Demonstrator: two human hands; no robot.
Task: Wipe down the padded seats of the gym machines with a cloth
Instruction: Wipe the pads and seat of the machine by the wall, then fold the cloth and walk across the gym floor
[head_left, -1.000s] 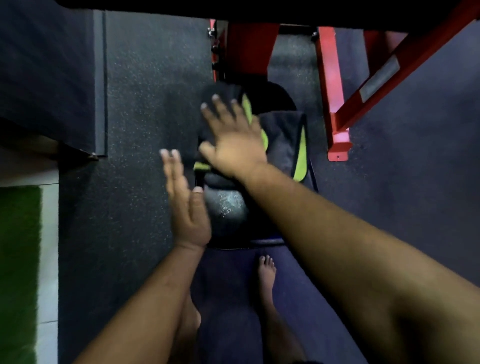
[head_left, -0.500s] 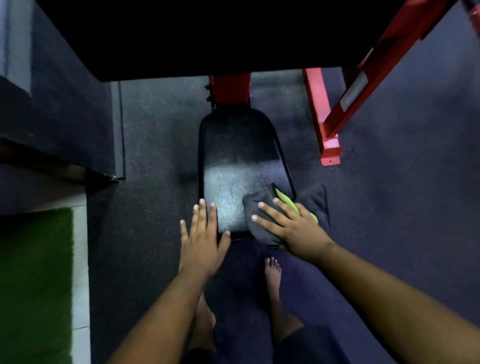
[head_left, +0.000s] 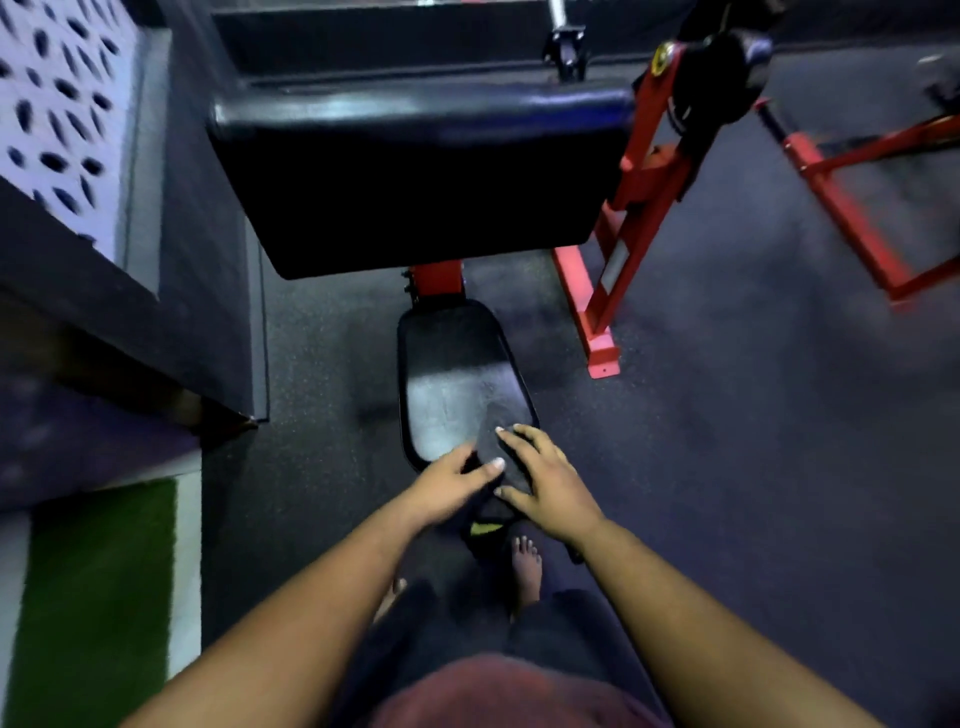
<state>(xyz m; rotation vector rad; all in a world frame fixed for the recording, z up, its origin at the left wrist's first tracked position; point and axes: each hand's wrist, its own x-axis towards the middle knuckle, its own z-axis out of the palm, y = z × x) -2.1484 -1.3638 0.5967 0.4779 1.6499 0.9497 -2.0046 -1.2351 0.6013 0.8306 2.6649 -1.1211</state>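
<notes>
The small black padded seat (head_left: 451, 374) sits low on a red post, its middle shiny with a damp-looking sheen. A dark grey cloth (head_left: 488, 446) with yellow-green trim lies over the seat's near right corner and hangs off the near edge. My right hand (head_left: 548, 480) lies on the cloth with fingers spread, pressing it on the seat. My left hand (head_left: 449, 480) reaches in from the left, its straight fingers touching the cloth's left side. A large black pad (head_left: 415, 171) of the same machine overhangs the seat's far end.
Red steel frame legs (head_left: 602, 332) stand right of the seat, with another red frame (head_left: 852, 208) farther right. A dark wall and step (head_left: 208, 291) close in on the left, beside green turf (head_left: 88, 597). My bare feet (head_left: 527, 566) stand just below the seat on dark rubber floor.
My right hand dragged the cloth from the seat's far end down to its near edge. My left hand moved from beside the seat onto the cloth. My view pulled back and up.
</notes>
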